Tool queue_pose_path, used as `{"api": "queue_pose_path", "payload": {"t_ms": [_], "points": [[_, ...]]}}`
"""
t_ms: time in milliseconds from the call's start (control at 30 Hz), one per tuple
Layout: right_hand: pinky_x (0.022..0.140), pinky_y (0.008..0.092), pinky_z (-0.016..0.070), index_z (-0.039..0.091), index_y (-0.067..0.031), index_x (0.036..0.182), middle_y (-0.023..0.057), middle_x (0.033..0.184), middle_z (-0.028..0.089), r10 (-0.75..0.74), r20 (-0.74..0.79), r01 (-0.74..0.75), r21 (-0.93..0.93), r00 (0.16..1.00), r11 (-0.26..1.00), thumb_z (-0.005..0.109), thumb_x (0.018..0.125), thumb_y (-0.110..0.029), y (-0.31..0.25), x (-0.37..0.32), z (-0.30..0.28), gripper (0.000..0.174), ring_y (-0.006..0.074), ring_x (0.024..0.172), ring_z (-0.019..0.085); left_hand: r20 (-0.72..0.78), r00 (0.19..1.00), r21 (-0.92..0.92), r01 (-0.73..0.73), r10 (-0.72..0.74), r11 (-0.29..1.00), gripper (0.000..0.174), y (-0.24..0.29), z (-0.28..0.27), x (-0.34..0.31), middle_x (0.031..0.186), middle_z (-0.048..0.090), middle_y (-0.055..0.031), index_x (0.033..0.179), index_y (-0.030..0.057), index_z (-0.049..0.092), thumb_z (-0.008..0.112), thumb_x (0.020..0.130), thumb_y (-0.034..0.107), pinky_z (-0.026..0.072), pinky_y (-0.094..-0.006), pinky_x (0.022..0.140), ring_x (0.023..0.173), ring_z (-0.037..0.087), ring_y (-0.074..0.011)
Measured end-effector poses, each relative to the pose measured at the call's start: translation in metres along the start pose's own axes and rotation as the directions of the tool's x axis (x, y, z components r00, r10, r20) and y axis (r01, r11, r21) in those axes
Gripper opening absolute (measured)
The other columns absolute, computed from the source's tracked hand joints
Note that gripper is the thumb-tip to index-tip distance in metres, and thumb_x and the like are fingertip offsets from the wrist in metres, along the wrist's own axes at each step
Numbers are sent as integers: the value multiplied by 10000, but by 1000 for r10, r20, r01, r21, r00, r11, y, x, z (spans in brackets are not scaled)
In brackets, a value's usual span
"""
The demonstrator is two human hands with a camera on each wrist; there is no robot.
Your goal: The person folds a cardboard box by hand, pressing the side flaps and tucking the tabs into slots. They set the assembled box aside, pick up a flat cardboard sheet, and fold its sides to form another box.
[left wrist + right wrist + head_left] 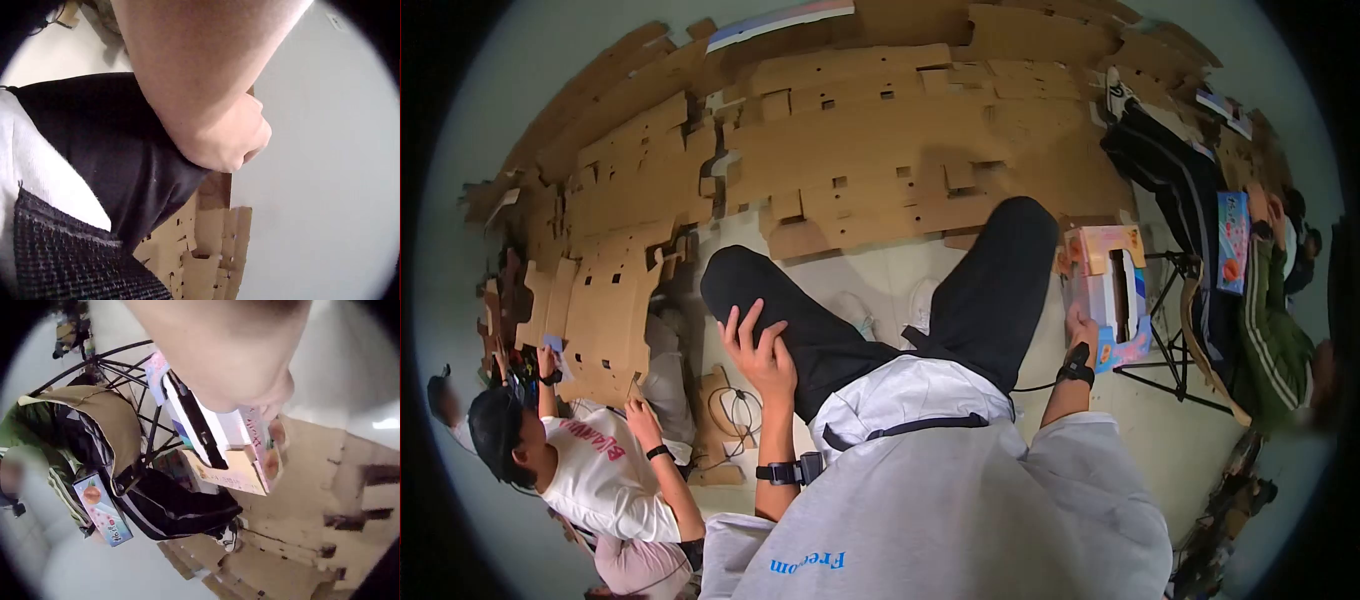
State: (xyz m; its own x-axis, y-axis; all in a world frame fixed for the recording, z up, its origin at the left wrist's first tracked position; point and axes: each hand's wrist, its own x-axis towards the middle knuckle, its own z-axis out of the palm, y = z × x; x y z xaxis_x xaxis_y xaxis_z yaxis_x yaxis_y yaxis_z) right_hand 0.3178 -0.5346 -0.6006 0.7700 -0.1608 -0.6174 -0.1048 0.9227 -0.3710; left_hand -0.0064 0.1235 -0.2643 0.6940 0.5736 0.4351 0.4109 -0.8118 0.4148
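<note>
My right hand (1081,338) grips the near side of a printed cardboard box (1097,240), pink, orange and blue. A long dark opening runs along the box's upper face, with white and blue showing beside it. In the right wrist view, the same box (234,478) is partly covered by my right hand (259,394), its fingertips hidden from there. My left hand (762,355) is at my left thigh (745,290), fingers spread and slightly bent, holding nothing. From the left wrist, the left hand (234,134) shows from the back against the black trousers.
Flattened cardboard sheets (850,150) cover much of the floor ahead. Beyond the box stands a black tripod-like stand (1175,350). A seated person in dark trousers (1165,165) is at right, near another printed box (1232,240). At left sits a person in white (605,465), by a coiled cable (735,415).
</note>
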Motion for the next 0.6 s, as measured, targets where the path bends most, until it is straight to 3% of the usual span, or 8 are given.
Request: {"api": "queue_pose_path", "payload": {"t_ms": [67,133,200,267,300,333,433,600], "points": [[1184,413,451,454,49,1531,215,1545,529,155,-131,-129,186,979,974,334,1012,85,37,-27,69,533,317,1399,547,4,1000,17,10,-10,1000,199,-2,-3,2,1384,657,-50,873,102,749,614,821,-35,244,-611,1258,1439,446,-359],[1188,397,444,467,38,1524,205,1525,553,-23,88,53,-347,996,936,406,1041,-7,93,-134,202,489,313,1440,511,7,1000,40,25,-25,999,201,0,-3,0,1382,656,-49,875,105,745,616,818,-38,246,-613,1259,1440,447,-357],[1169,373,439,528,25,1491,181,1493,590,-88,214,199,-582,973,788,505,1043,-96,129,-188,286,464,309,1393,556,11,999,67,40,-41,997,202,1,-5,0,1381,654,-48,876,107,742,617,814,-40,247,-615,1260,1442,448,-356],[1152,379,434,577,-10,1463,175,1455,621,-168,455,485,-835,874,261,568,1031,-154,148,-202,320,455,307,1344,586,7,999,87,53,-53,995,203,4,-3,2,1381,653,-47,875,109,737,617,810,-42,249,-616,1260,1443,449,-357],[1143,381,432,602,-27,1448,172,1437,636,-144,577,575,-816,804,-59,599,1025,-182,154,-209,333,451,305,1319,601,10,998,93,58,-59,994,203,4,-3,3,1380,653,-47,872,108,736,616,808,-43,248,-616,1260,1442,450,-356],[1130,427,421,676,-63,1363,164,1380,656,-98,639,600,-756,763,-261,628,1018,-205,162,-221,345,376,321,1265,609,13,998,95,63,-64,993,202,4,-3,4,1379,654,-47,869,108,734,616,806,-43,248,-617,1260,1442,451,-356],[1115,441,424,711,-61,1284,163,1327,659,-26,892,646,-346,451,-680,657,1007,-241,200,-263,367,334,346,1268,586,21,998,102,62,-64,993,201,4,0,6,1376,654,-48,863,106,729,613,800,-46,248,-618,1260,1440,454,-355],[1048,444,460,736,-66,1198,150,1228,698,58,879,559,-248,473,-791,702,966,-261,221,-261,382,305,351,1210,614,34,998,110,57,-61,992,200,6,3,10,1366,658,-52,858,108,728,617,793,-46,246,-624,1257,1431,464,-354]]}}
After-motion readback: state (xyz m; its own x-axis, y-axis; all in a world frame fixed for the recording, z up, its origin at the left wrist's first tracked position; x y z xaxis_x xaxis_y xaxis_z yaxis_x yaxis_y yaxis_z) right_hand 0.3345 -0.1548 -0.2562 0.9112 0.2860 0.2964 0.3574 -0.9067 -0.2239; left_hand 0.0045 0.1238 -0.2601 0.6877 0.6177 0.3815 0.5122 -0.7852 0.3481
